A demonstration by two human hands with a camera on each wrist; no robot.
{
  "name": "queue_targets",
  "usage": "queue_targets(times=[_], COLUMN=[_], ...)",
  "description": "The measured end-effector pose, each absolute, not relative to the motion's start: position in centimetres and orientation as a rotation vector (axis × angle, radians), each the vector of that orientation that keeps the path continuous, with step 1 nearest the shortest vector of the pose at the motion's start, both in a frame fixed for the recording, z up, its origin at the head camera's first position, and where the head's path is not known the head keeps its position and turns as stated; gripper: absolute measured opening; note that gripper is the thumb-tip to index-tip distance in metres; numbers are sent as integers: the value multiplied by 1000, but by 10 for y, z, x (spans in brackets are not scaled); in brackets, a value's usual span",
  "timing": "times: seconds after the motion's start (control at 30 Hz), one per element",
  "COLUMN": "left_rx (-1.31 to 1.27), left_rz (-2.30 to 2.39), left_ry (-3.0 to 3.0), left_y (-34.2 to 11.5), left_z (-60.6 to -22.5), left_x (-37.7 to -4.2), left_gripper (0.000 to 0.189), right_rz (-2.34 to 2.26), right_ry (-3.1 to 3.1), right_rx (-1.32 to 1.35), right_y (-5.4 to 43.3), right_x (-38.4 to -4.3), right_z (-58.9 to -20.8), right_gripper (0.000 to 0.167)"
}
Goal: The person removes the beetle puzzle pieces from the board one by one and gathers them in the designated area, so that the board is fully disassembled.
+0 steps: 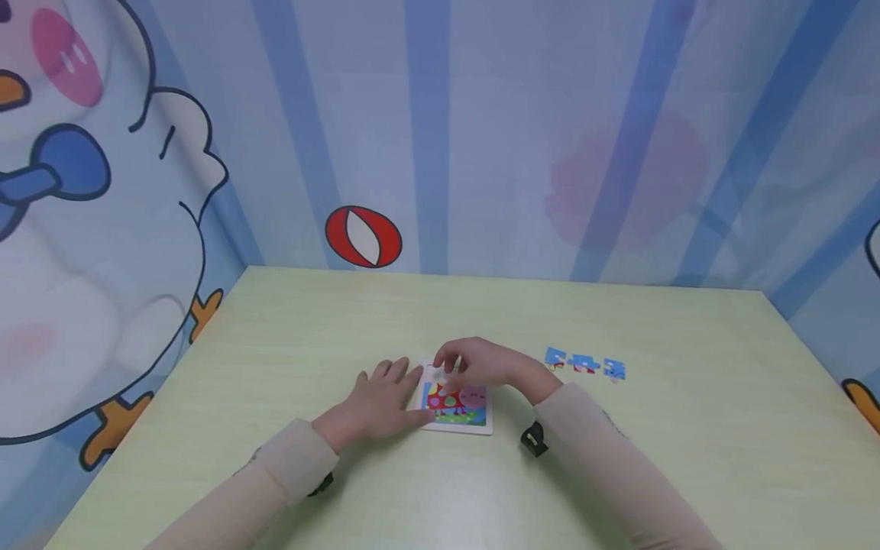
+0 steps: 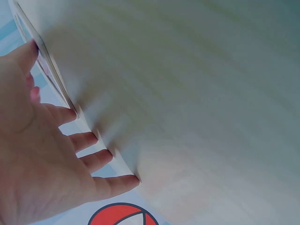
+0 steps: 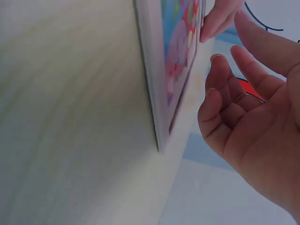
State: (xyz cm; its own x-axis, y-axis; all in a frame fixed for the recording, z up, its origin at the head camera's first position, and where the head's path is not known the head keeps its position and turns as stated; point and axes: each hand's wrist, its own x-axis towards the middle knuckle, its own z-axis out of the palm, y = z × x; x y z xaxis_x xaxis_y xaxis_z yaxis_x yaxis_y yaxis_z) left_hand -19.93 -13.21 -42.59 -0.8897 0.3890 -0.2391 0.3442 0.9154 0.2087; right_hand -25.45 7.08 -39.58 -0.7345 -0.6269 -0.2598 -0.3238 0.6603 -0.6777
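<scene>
A small jigsaw puzzle board (image 1: 474, 430) with a white frame lies on the table, its picture a red spotted ladybird with a pink face on green and blue. My left hand (image 1: 382, 401) rests at its left side, fingers spread, the thumb on the frame's lower left; the left wrist view has this thumb (image 2: 28, 54) over the edge. Above the board's upper part hovers my right hand (image 1: 477, 363), fingers bent and thumb apart from them. Nothing shows between these fingers (image 3: 220, 75) in the right wrist view. The right hand hides part of the board's top.
Three loose blue jigsaw pieces, a left one (image 1: 554, 357), a middle one (image 1: 584, 363) and a right one (image 1: 615, 369), lie right of the board. The pale table (image 1: 275, 321) ends at a striped blue curtain (image 1: 495, 153) with cartoon prints.
</scene>
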Motion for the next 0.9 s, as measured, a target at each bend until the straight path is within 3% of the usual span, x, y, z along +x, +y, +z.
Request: queue_targets(times=[0.9], left_rx=[563], left_rz=[243], left_ry=[2808], left_y=[-131], left_z=[-424], left_x=[-198], left_gripper=[81], right_rz=[-729], right_ry=[2451], right_rx=[-741], right_y=[53], right_x=[-250], right_z=[-407], right_gripper=[25])
